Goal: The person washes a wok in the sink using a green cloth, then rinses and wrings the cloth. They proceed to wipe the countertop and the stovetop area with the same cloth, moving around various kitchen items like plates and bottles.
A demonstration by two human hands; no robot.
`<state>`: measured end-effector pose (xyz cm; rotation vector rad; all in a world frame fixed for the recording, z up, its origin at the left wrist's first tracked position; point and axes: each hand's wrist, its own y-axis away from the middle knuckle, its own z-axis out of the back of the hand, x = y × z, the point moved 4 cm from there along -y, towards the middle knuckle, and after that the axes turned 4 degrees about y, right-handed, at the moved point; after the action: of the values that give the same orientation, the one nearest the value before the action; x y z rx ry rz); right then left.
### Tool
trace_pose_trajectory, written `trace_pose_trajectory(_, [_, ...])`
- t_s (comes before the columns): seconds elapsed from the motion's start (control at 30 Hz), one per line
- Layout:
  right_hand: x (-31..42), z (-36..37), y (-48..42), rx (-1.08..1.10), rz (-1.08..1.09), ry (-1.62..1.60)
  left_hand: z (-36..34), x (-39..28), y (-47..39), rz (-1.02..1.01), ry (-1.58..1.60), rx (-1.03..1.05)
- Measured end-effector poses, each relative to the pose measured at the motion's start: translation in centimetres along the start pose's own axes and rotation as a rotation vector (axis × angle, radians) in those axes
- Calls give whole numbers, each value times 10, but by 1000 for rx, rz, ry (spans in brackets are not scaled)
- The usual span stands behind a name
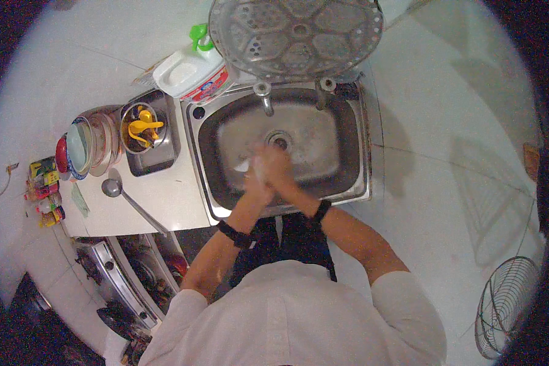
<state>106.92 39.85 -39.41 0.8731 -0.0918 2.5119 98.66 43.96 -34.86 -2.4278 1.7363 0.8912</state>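
Both hands are pressed together over a stainless steel sink [343,137], just on the near side of its drain [280,141]. Motion blurs my left hand [257,179], and its palm side is hidden against the other hand. Overlapping it, my right hand [278,167] is blurred too. A small whitish thing [242,165] shows at the left edge of the hands; what it is, and whether a hand holds it, cannot be made out. Beyond the hands a metal tap [266,103] reaches over the basin. A black band circles each wrist.
A white jug with a green cap [183,73] and a large perforated metal steamer tray [297,39] stand behind the sink. To the left are a tub of yellow spoons [144,128], stacked bowls [80,146] and a metal ladle [135,203]. A wire basket [505,306] is at lower right.
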Motion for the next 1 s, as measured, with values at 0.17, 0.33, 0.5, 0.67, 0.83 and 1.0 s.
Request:
trace_pose_trajectory(0.17, [34,39,16,-1,-183,-347,-20,2,30,-341,-1246,-390])
trace_pose_trajectory(0.33, [4,12,-6,-7,69,-12,-14,37,11,24,-353,-525])
trace_pose_trajectory(0.5, [57,45,21,-198,7,-266,-8,9,15,-56,-36,-354])
trace_pose_trajectory(0.67, [3,28,-11,289,-313,-342,-30,3,18,1,179,-588])
trace_pose_trajectory(0.83, [-92,2,-8,300,-458,-1048,-66,-32,14,76,138,-487])
trace_pose_trajectory(1.0, [2,101,2,555,-545,-1182,-29,-36,29,9,-52,-458])
